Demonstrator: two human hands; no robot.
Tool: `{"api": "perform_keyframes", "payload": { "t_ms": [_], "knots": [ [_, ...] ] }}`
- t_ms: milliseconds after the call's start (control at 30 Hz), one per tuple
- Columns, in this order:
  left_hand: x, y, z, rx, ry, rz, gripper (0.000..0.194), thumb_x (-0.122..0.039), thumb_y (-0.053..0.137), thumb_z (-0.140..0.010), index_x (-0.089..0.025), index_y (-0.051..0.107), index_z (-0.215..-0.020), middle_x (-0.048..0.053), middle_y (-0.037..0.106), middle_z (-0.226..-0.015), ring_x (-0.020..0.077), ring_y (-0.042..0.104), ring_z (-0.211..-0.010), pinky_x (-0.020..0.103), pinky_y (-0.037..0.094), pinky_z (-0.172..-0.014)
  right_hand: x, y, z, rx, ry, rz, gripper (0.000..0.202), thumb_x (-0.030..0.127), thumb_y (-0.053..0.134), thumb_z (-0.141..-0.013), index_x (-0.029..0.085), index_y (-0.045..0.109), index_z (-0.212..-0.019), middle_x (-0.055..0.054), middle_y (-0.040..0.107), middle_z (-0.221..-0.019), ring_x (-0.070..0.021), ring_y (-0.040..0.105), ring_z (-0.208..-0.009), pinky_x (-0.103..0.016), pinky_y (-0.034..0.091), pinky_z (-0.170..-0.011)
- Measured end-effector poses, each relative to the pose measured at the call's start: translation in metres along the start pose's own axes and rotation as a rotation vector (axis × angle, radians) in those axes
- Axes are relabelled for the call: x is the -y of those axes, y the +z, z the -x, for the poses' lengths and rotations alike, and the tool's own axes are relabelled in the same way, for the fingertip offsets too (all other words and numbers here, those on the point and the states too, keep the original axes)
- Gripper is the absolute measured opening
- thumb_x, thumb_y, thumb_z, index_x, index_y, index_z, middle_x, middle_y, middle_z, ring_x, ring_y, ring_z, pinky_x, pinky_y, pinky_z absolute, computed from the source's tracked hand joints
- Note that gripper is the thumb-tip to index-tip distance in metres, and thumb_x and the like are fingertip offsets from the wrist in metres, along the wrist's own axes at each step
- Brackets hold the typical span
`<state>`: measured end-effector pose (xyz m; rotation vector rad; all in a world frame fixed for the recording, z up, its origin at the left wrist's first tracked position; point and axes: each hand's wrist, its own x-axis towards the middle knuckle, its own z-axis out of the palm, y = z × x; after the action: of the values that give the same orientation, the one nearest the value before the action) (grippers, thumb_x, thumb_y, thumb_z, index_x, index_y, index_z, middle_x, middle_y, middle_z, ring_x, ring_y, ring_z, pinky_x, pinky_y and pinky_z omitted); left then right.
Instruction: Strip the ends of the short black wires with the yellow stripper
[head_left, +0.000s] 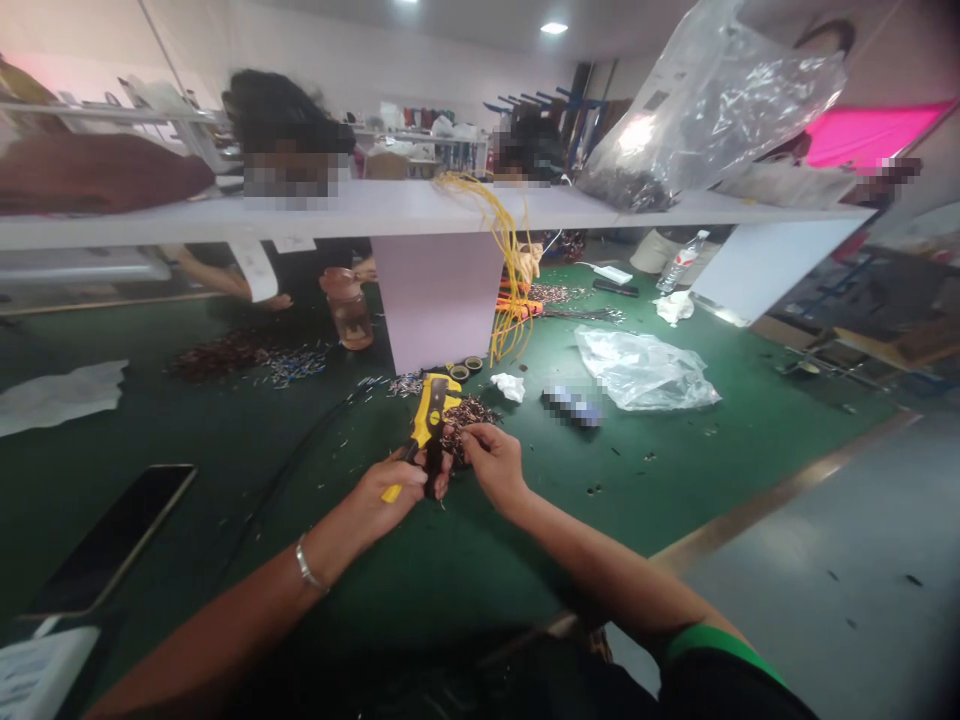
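My left hand [397,487] is wrapped round the handles of a yellow and black wire stripper [433,412], its head pointing away from me. Close to its right side, my right hand [491,457] has thumb and fingers pinched together; whatever lies between them is too small to make out. A pile of short dark and copper-coloured pieces [472,412] lies on the green table [360,590], just behind my fingertips and partly hidden by them. Past the tool's head are small blue and white bits [405,384] and rolls of tape [460,372].
A white shelf [420,212] crosses the table, with yellow wires [511,270] hanging from it. A phone [120,535] lies left; a plastic bag [649,370] and crumpled tissue [510,387] lie right. Beyond stand a brown bottle [349,310] and a clear bottle [682,262]. People sit opposite.
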<state>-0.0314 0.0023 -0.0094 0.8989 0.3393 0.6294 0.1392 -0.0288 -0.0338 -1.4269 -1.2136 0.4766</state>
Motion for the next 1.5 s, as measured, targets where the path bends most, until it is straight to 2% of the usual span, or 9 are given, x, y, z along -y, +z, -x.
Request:
{"api": "perform_keyframes", "payload": {
  "t_ms": [200,333,433,600,733,867,1133,1300,1500],
  "knots": [
    [-0.006,0.001,0.003,0.02,0.053,-0.04,0.021,-0.014,0.06,-0.061,-0.015,0.06,-0.083,0.008,0.065,-0.09,0.0182,0.058,-0.074,0.033,0.043,-0.071,0.003,0.0,0.004,-0.015,-0.044,0.038,0.022,0.029,0.054,-0.083,0.019,0.073,-0.076,-0.001,0.068,-0.063,-0.0154,0.057,-0.055,-0.026,0.047,-0.056],
    [-0.005,-0.002,0.002,0.017,0.034,-0.024,0.022,-0.016,0.06,-0.061,-0.014,0.06,-0.084,0.009,0.064,-0.088,0.018,0.056,-0.073,0.034,0.043,-0.072,0.004,-0.006,0.006,0.009,-0.094,0.065,0.023,0.029,0.054,-0.083,0.02,0.072,-0.074,-0.001,0.067,-0.062,-0.0153,0.057,-0.054,-0.026,0.046,-0.055],
    [-0.005,-0.002,0.001,0.062,-0.007,0.019,0.028,-0.021,0.061,-0.061,-0.014,0.061,-0.089,0.01,0.063,-0.089,0.0186,0.055,-0.071,0.036,0.043,-0.07,0.003,-0.013,0.008,0.045,-0.138,0.086,0.022,0.028,0.054,-0.084,0.021,0.072,-0.074,-0.001,0.069,-0.063,-0.0152,0.059,-0.055,-0.026,0.048,-0.057],
    [-0.005,0.002,0.001,0.152,-0.052,0.105,0.052,-0.025,0.059,-0.056,-0.013,0.06,-0.107,0.01,0.062,-0.096,0.0196,0.056,-0.073,0.037,0.043,-0.07,0.002,-0.026,0.007,0.172,-0.34,0.156,0.021,0.022,0.051,-0.087,0.022,0.072,-0.082,-0.004,0.072,-0.066,-0.0156,0.063,-0.055,-0.026,0.05,-0.06],
    [-0.009,0.004,0.0,0.206,-0.079,0.134,0.063,-0.022,0.057,-0.05,-0.012,0.059,-0.113,0.012,0.063,-0.099,0.0198,0.056,-0.074,0.035,0.043,-0.068,0.001,-0.032,0.005,0.216,-0.466,0.141,0.023,0.02,0.048,-0.09,0.02,0.071,-0.085,-0.005,0.072,-0.065,-0.0162,0.065,-0.054,-0.026,0.051,-0.058],
    [-0.011,0.0,-0.001,0.205,-0.092,0.137,0.07,-0.019,0.055,-0.047,-0.012,0.059,-0.117,0.013,0.065,-0.104,0.0216,0.058,-0.078,0.035,0.043,-0.069,0.0,-0.033,0.005,0.239,-0.445,0.115,0.022,0.021,0.05,-0.09,0.021,0.071,-0.086,-0.004,0.073,-0.065,-0.0156,0.065,-0.053,-0.026,0.052,-0.058],
    [-0.016,-0.007,-0.002,0.181,-0.1,0.126,0.072,-0.017,0.054,-0.048,-0.01,0.057,-0.12,0.015,0.065,-0.107,0.0218,0.059,-0.078,0.035,0.043,-0.07,-0.004,-0.034,0.009,0.22,-0.276,0.028,0.018,0.02,0.056,-0.085,0.021,0.072,-0.076,-0.001,0.07,-0.06,-0.0126,0.062,-0.05,-0.021,0.048,-0.051],
    [-0.015,-0.011,-0.002,0.226,-0.106,0.15,0.073,-0.016,0.056,-0.049,-0.011,0.056,-0.121,0.014,0.065,-0.108,0.021,0.059,-0.08,0.034,0.043,-0.071,-0.007,-0.036,0.011,0.209,-0.351,0.011,0.019,0.019,0.056,-0.086,0.019,0.073,-0.077,-0.001,0.071,-0.06,-0.0113,0.06,-0.047,-0.02,0.048,-0.05],
    [-0.019,-0.011,0.001,0.22,-0.099,0.098,0.075,-0.017,0.054,-0.048,-0.01,0.055,-0.122,0.014,0.065,-0.107,0.0217,0.059,-0.082,0.034,0.044,-0.071,-0.009,-0.036,0.011,0.199,-0.419,0.037,0.019,0.017,0.056,-0.086,0.018,0.073,-0.078,-0.001,0.072,-0.059,-0.0112,0.061,-0.045,-0.02,0.048,-0.051]
  ]
}}
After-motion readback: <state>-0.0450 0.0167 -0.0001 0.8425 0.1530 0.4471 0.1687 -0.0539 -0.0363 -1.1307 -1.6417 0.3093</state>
